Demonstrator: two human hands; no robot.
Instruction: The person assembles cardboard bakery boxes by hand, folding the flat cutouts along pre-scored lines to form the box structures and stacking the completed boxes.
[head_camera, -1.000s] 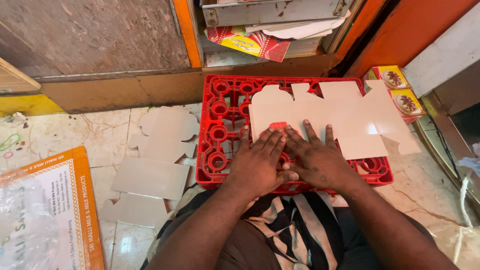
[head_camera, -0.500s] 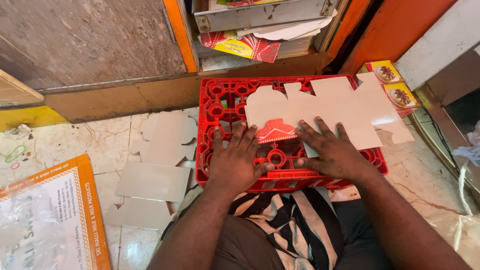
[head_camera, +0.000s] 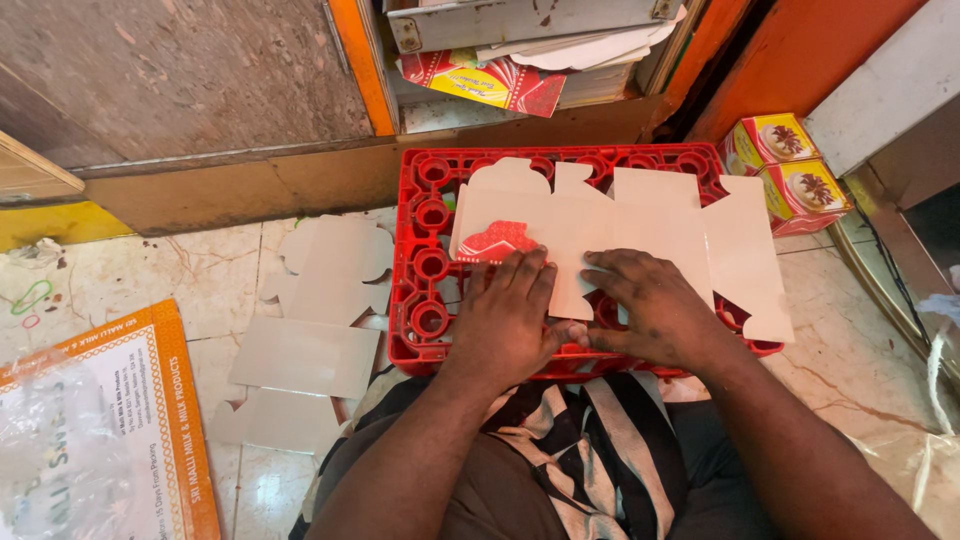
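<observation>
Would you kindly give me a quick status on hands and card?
Left hand and right hand flat on card blank. Blank lies on red crate. One red flap folded up. Nothing obstructing.

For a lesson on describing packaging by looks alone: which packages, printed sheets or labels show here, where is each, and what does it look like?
Flat box blank: on the red crate under both hands, pale card with one red printed flap.
Two small cartons: right of the crate, stacked, yellow-bordered with picture panels.
Printed packet: on the shelf above, red and yellow.
Orange-bordered sheet: lower-left floor, white centre, under clear plastic.
Plain card blanks: floor left of the crate, pale grey.
</observation>
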